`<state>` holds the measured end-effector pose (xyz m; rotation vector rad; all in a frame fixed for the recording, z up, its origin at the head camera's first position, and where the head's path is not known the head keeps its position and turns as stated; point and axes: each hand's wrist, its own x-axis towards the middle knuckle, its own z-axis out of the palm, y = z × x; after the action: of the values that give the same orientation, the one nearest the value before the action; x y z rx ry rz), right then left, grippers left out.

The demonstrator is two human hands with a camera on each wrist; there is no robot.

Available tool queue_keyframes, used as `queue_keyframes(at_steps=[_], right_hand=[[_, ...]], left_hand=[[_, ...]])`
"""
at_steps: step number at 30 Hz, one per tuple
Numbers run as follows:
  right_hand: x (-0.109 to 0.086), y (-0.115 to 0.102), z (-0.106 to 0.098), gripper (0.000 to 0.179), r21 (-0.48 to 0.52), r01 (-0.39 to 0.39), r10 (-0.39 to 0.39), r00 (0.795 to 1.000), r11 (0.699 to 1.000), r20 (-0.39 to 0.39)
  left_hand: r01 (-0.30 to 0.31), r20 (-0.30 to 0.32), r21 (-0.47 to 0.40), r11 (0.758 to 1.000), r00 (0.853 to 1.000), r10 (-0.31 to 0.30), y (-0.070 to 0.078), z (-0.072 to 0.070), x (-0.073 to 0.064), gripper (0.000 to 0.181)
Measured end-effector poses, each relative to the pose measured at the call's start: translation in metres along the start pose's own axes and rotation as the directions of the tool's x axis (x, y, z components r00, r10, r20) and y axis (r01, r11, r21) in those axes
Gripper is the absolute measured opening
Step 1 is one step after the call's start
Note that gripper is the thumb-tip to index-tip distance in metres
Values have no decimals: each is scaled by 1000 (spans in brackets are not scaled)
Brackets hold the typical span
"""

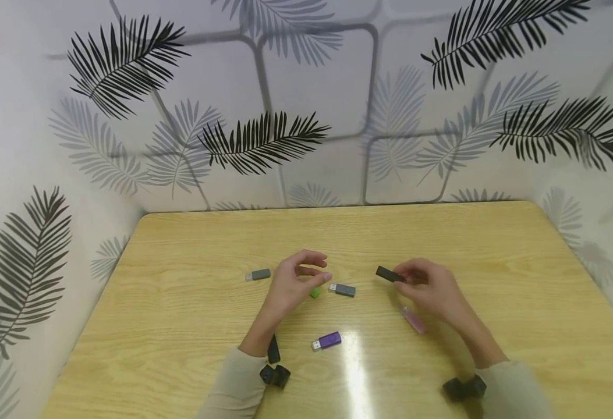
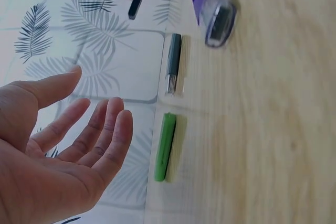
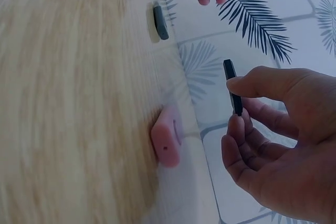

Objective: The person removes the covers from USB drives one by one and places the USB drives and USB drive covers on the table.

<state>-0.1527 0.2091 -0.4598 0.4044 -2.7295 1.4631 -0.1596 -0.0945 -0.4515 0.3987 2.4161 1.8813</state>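
My right hand (image 1: 432,288) pinches a black USB stick (image 1: 388,274) between thumb and fingers, raised over the table. Below that hand lies a pink USB stick (image 1: 415,321), also seen in the right wrist view. The left hand (image 1: 291,283) hovers with fingers loosely bent and thumb apart, holding nothing. Under its fingertips a small green stick (image 2: 166,148) rests on the table, partly hidden in the head view. A grey USB stick (image 1: 345,290) lies between the hands, its metal plug pointing left.
Another grey USB stick (image 1: 260,274) lies left of the left hand. Nearer me is a purple USB stick (image 1: 331,339). A black stick (image 1: 273,350) is partly covered by the left forearm. The wooden table (image 1: 191,250) meets a leaf-patterned wall covering (image 1: 316,87) behind.
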Motion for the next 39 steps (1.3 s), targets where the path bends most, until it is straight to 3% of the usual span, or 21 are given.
queue_keyframes(at_steps=[12,22,29,39], right_hand=[[-2,-13,9,21,45,94,-94,996,995,-5],[-4,-24,17,21,79,163,-163,987,983,-14],[-5,-30,20,21,95,167,-168,986,981,2],[-10,-40,24,20,92,223,-227,974,970,26]], left_hand=[[9,65,-96,995,998,-3,0,19,0,32],[22,160,-191,981,987,9,4,35,-2,35],[8,180,-254,967,983,39,5,42,-4,37],[-64,163,-191,979,982,96,7,42,-9,29]])
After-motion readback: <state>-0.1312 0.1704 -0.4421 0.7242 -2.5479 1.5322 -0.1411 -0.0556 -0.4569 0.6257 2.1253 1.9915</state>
